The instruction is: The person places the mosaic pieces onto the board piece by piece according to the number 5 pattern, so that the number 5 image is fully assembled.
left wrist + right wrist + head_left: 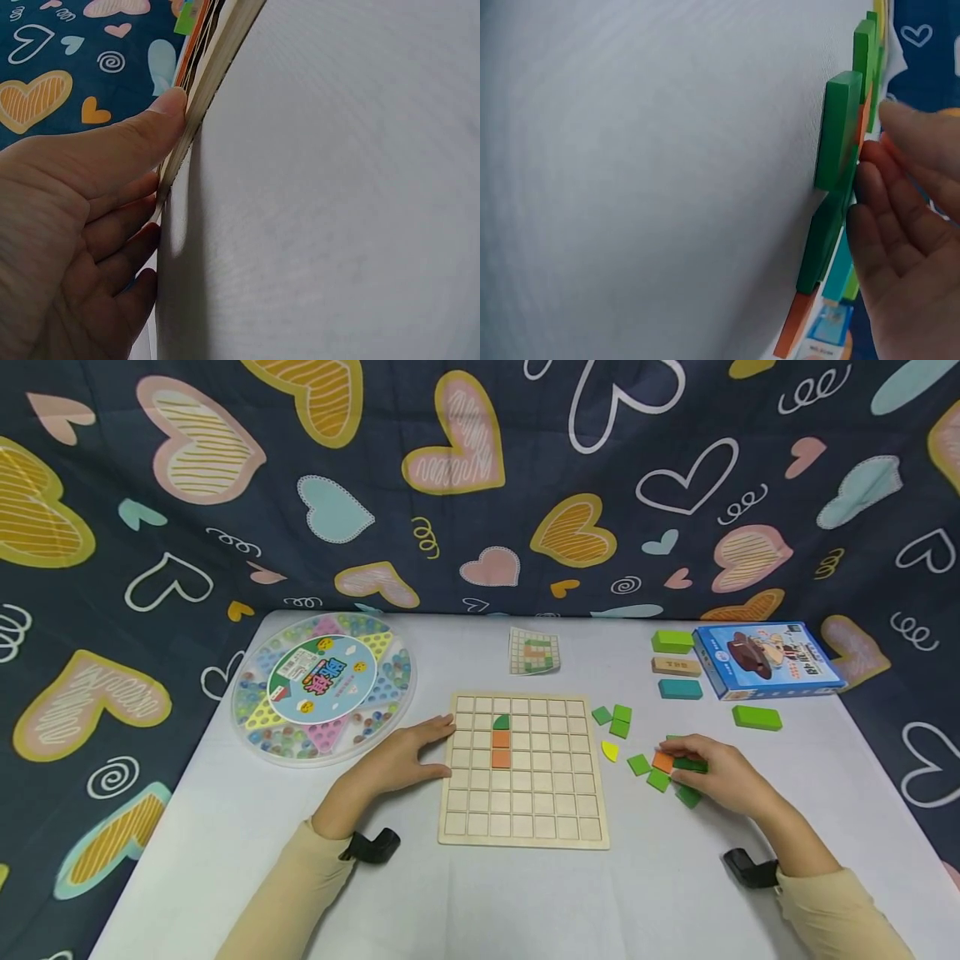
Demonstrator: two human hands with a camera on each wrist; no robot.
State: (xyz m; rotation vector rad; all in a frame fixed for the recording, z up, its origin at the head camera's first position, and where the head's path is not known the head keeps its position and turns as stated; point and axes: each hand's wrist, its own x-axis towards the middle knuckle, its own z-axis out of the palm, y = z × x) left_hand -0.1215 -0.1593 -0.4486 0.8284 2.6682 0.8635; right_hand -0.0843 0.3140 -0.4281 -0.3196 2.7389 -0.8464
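Wooden grid board (555, 793) lies at centre; the left hand (393, 760), fingers extended, touches its left edge, where a nudge could shift it. At right, the right hand (723, 774), its grip impossible to tell, could scatter crowded green tiles (658, 779) by brushing them.

The pale wooden grid board (528, 777) lies flat; left of its middle runs a short column — a green quarter-round (502, 722) beyond two orange squares (501, 748), each in its own cell. Right of the board lie loose green squares (639, 765), a yellow quarter-round (610, 751) and — farther out — a loose orange square (663, 761).
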